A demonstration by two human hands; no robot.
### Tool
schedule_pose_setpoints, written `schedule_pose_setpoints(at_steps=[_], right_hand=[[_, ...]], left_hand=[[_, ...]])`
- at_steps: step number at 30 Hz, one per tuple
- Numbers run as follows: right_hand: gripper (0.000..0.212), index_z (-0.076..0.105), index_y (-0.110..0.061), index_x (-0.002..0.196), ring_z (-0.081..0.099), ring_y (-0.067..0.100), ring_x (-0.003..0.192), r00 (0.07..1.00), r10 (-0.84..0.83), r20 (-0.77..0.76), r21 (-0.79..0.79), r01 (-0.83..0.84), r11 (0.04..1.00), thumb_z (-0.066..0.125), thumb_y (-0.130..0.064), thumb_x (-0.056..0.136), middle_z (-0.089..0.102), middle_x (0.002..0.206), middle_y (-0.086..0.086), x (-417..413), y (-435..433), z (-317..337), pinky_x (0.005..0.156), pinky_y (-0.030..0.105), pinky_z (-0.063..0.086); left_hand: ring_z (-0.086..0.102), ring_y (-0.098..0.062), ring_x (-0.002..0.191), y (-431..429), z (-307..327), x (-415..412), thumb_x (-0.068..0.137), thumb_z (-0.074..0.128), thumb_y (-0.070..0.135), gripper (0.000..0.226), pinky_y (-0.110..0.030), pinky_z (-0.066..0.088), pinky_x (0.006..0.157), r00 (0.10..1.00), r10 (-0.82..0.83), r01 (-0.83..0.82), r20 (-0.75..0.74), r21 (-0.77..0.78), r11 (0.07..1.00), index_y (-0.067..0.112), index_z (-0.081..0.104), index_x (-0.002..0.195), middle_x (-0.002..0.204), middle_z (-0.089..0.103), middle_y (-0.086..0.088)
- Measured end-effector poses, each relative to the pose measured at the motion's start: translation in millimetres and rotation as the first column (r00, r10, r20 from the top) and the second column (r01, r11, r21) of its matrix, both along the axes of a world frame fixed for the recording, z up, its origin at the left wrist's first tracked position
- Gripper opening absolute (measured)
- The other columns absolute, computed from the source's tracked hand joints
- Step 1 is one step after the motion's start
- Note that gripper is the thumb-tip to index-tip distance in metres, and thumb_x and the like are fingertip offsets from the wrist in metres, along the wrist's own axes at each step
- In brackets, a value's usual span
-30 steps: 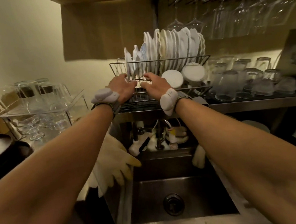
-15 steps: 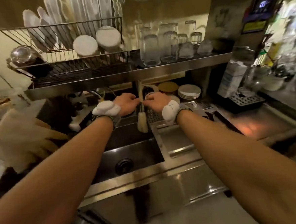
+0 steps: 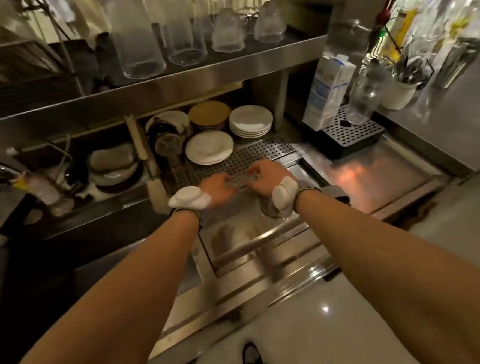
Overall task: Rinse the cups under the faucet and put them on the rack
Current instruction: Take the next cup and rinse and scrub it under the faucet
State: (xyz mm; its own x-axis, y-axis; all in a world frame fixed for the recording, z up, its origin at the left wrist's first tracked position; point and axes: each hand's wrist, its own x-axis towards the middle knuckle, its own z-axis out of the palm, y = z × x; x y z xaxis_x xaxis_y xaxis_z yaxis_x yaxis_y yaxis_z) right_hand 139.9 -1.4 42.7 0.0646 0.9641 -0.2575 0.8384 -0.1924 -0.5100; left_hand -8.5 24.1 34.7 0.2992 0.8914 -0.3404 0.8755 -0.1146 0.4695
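Gripping metal handle [image 3: 240, 180]: left hand [image 3: 218, 188], right hand [image 3: 267, 178].

White padded wraps [image 3: 189, 196] on dark straps [image 3: 185, 212] behind left hand [image 3: 219, 187] and right hand [image 3: 264, 177]; forearms unsleeved

Clear cups [image 3: 142, 38] inverted on shelf [image 3: 225, 67]

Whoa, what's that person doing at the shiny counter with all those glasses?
A person stands at a steel counter. The left hand and right hand are close together above a holey drain tray. Both seem to grip the ends of a small metal bar, though it's blurry. Neither hand holds a cup right now. Glasses stand upside down on the shelf above, and plates are stacked under it.
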Motion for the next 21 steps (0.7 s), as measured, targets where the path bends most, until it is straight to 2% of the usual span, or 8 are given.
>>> schedule_pose_setpoints(at_steps=[4, 8, 10, 13, 15, 17, 19, 21], right_hand=[[0.046, 0.062, -0.027, 0.115, 0.056, 0.031, 0.113, 0.988, -0.054, 0.147, 0.066, 0.045, 0.997, 0.068, -0.042, 0.072, 0.062, 0.119, 0.006, 29, 22, -17, 0.092, 0.043, 0.050], [0.098, 0.035, -0.021, 0.141, 0.040, 0.039, 0.130, 0.981, -0.087, 0.171, -0.090, 0.103, 0.991, 0.077, -0.059, 0.061, 0.039, 0.142, 0.015, 55, 39, -33, 0.100, 0.051, 0.044], [0.105, 0.032, -0.014, 0.143, 0.041, 0.040, 0.129, 0.980, -0.073, 0.184, -0.163, 0.103, 0.981, 0.077, -0.063, 0.060, 0.037, 0.143, 0.018, 60, 39, -42, 0.100, 0.048, 0.044], [0.071, 0.052, -0.010, 0.129, 0.055, 0.035, 0.116, 0.983, 0.065, 0.172, -0.185, -0.032, 0.982, 0.074, -0.047, 0.072, 0.054, 0.129, 0.015, 61, 48, -42, 0.089, 0.036, 0.047], [0.055, 0.055, -0.014, 0.128, 0.054, 0.033, 0.118, 0.969, 0.185, 0.162, -0.197, -0.153, 0.969, 0.072, -0.029, 0.078, 0.057, 0.128, 0.011, 65, 56, -41, 0.087, 0.033, 0.043], [0.079, 0.038, -0.023, 0.143, 0.037, 0.034, 0.134, 0.942, 0.282, 0.183, -0.224, -0.240, 0.945, 0.075, -0.021, 0.074, 0.042, 0.144, 0.006, 66, 61, -38, 0.103, 0.046, 0.034], [0.108, 0.014, -0.028, 0.152, 0.019, 0.036, 0.143, 0.917, 0.338, 0.210, -0.259, -0.281, 0.924, 0.081, -0.021, 0.067, 0.019, 0.158, 0.004, 69, 65, -35, 0.110, 0.061, 0.021], [0.113, 0.004, -0.028, 0.153, 0.015, 0.038, 0.144, 0.933, 0.286, 0.219, -0.259, -0.227, 0.939, 0.080, -0.020, 0.070, 0.008, 0.160, 0.008, 72, 69, -37, 0.110, 0.063, 0.021]], left_hand=[[0.056, -0.029, 0.118, 20, -10, 40, 0.093, 0.055, 0.033, 0.037, -0.033, 0.041, 0.097, 0.999, -0.023, 0.023, 0.040, 0.007, 1.000, 0.010, 0.062, 0.120, 0.128, 0.060, -0.012], [0.055, -0.032, 0.120, 30, -21, 63, 0.095, 0.051, 0.021, 0.036, -0.035, 0.041, 0.100, 0.999, -0.036, 0.036, 0.003, 0.027, 0.999, 0.007, 0.056, 0.128, 0.130, 0.058, -0.015], [0.055, -0.033, 0.120, 31, -29, 65, 0.093, 0.053, 0.021, 0.039, -0.038, 0.044, 0.102, 0.997, -0.077, 0.078, -0.020, 0.051, 0.996, 0.009, 0.055, 0.129, 0.131, 0.058, -0.015], [0.054, -0.031, 0.123, 36, -32, 71, 0.089, 0.054, 0.018, 0.044, -0.037, 0.043, 0.103, 0.996, -0.088, 0.089, -0.013, 0.045, 0.995, 0.013, 0.052, 0.133, 0.134, 0.056, -0.013], [0.057, -0.030, 0.117, 40, -31, 74, 0.090, 0.055, 0.019, 0.037, -0.035, 0.045, 0.098, 0.997, -0.072, 0.071, 0.011, 0.045, 0.996, 0.012, 0.058, 0.125, 0.129, 0.060, -0.013], [0.060, -0.030, 0.114, 43, -28, 74, 0.090, 0.056, 0.019, 0.033, -0.035, 0.046, 0.096, 1.000, -0.019, 0.018, 0.023, 0.033, 0.999, 0.009, 0.063, 0.120, 0.124, 0.063, -0.013], [0.060, -0.030, 0.113, 42, -27, 75, 0.090, 0.053, 0.014, 0.031, -0.034, 0.046, 0.093, 0.999, 0.013, -0.015, -0.050, -0.023, 1.000, 0.007, 0.066, 0.117, 0.122, 0.064, -0.015], [0.064, -0.031, 0.102, 43, -32, 77, 0.089, 0.053, 0.009, 0.029, -0.033, 0.049, 0.081, 0.996, 0.014, -0.025, -0.088, -0.131, 0.991, 0.002, 0.067, 0.113, 0.112, 0.067, -0.018]])
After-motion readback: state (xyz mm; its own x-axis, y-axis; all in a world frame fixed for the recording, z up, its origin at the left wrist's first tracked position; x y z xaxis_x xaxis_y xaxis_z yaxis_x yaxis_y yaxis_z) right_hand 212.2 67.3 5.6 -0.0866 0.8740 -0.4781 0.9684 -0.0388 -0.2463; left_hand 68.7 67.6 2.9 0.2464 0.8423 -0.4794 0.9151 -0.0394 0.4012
